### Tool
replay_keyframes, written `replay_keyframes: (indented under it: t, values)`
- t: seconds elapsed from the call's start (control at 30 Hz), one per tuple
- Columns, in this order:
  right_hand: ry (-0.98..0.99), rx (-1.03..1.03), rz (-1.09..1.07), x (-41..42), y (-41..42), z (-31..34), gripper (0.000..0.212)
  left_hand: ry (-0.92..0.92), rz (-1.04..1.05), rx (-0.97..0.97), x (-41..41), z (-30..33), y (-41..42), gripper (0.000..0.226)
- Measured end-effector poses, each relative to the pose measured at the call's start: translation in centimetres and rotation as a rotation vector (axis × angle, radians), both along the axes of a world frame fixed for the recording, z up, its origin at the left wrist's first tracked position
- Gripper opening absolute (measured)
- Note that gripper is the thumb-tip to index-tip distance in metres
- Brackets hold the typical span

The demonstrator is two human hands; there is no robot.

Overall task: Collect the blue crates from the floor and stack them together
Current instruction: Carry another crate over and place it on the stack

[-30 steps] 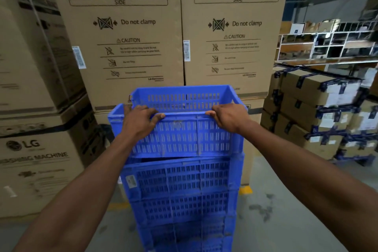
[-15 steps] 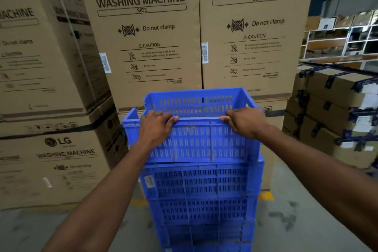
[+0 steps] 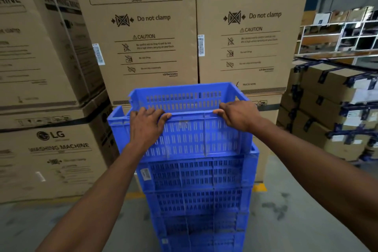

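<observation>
A stack of blue slotted plastic crates [image 3: 196, 194] stands on the floor in front of me. The top blue crate [image 3: 190, 137] sits a little askew on it, shifted to the left of the crates below. My left hand [image 3: 146, 127] grips its near rim on the left, fingers curled over the edge. My right hand [image 3: 238, 115] grips the same rim on the right. The inside of the top crate looks empty.
Tall cardboard washing machine boxes [image 3: 143, 32] rise directly behind the stack and to the left [image 3: 41, 149]. Strapped smaller cartons [image 3: 331, 108] sit on a pallet at the right, with shelving [image 3: 339, 35] behind. Grey concrete floor [image 3: 286, 210] with a yellow line lies around the stack.
The top crate has settled lower onto the stack, and both hands have stayed on its near rim. My head has moved slightly, shifting the view.
</observation>
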State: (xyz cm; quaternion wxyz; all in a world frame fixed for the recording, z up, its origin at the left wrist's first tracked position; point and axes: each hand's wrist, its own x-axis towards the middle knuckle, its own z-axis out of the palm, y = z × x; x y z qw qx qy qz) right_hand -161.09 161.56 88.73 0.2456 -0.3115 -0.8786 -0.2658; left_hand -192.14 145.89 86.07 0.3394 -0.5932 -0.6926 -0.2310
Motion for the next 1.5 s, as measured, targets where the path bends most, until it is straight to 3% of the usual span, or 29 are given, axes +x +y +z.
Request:
replay_keyframes:
  t: [0.1, 0.27, 0.47, 0.7, 1.07, 1.5]
  values:
    - [0.026, -0.041, -0.039, 0.3, 0.3, -0.2, 0.063, -0.088, -0.016, -0.053, 0.3, 0.6, 1.4, 0.057]
    - [0.057, -0.098, -0.114, 3.2, 1.5, 0.3, 0.080, -0.158, 0.001, -0.165, 4.8, 0.9, 3.4, 0.051]
    - [0.072, -0.057, -0.069, 2.7, -0.7, -0.3, 0.061, -0.071, -0.016, -0.083, 2.1, -0.5, 2.1, 0.045]
    - [0.124, -0.015, -0.117, 2.0, 1.0, -0.7, 0.058, -0.138, 0.004, -0.157, 3.3, -2.0, 2.7, 0.071]
    - [0.171, -0.059, -0.131, 1.8, -1.8, -2.3, 0.044, -0.092, -0.010, -0.098, 1.2, -3.3, 2.4, 0.066]
    - [0.111, -0.125, -0.253, 1.7, -4.6, -4.0, 0.081, -0.120, 0.067, -0.236, 1.0, -3.1, 2.3, 0.085]
